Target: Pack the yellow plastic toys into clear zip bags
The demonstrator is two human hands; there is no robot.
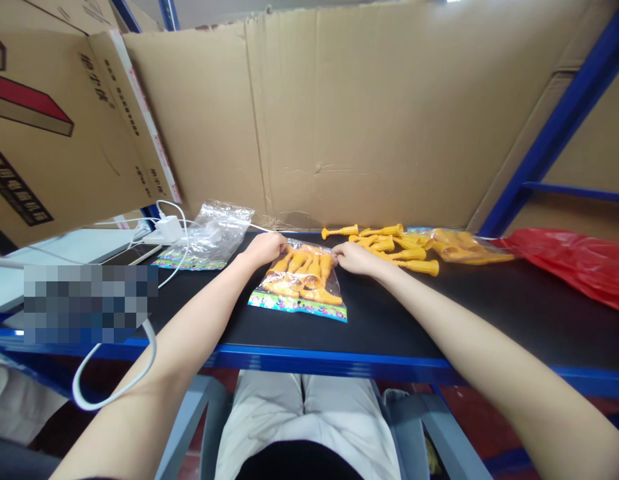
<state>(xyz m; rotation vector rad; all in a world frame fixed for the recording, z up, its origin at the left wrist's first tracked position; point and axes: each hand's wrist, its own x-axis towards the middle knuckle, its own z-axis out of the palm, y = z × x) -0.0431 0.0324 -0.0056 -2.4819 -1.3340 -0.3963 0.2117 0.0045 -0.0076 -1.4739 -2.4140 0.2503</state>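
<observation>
Plastic bag (300,280), both hands pinching top

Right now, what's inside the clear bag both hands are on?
The clear bag holds several orange plastic pieces, overlapping, so no exact count. The left hand and right hand cover its top edge; whether it is sealed can't be seen.

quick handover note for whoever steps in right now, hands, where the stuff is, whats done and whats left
Left hand and right hand: each pinches a far corner of the filled bag, which lies flat on the black bench top.
Things: the bag holds orange toy pieces. Loose orange pieces lie just right of it, and another packed bag beyond them. Empty clear bags sit to the left.
Done: this bag is filled.
Left: whether its top is sealed cannot be told; loose pieces are unbagged.
</observation>
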